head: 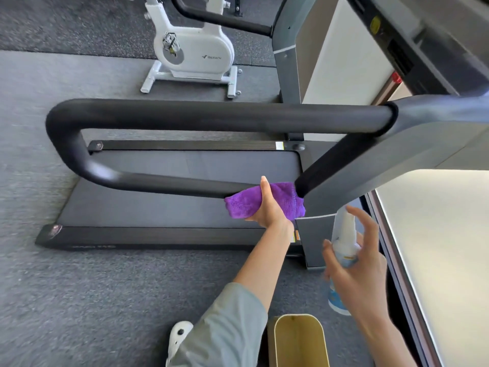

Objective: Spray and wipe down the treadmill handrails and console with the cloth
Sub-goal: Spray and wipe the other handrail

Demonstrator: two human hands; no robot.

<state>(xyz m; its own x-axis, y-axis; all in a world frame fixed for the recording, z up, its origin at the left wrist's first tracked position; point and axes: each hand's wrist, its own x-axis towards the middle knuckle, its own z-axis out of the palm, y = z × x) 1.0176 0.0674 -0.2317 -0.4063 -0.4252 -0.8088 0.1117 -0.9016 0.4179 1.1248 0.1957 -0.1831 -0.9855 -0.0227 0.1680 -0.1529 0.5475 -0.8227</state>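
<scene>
A gold-rimmed bin [299, 340] stands nearest, by the person's feet. The treadmill [169, 207] carries a looped black handrail [185, 115]. The left hand [268, 207] clasps a purple cloth [254, 201] around its lower bar; the right hand [362, 271] grips a white spray bottle [344, 245], index finger raised.

A white exercise bike [190, 51] stands behind; a yellow bin [299, 340] sits nearby.

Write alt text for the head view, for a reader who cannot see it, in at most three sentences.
A person's left hand presses a purple cloth around the lower bar of a black treadmill handrail, near the upright. The right hand holds a spray bottle. A white exercise bike stands beyond the treadmill on grey carpet.
</scene>
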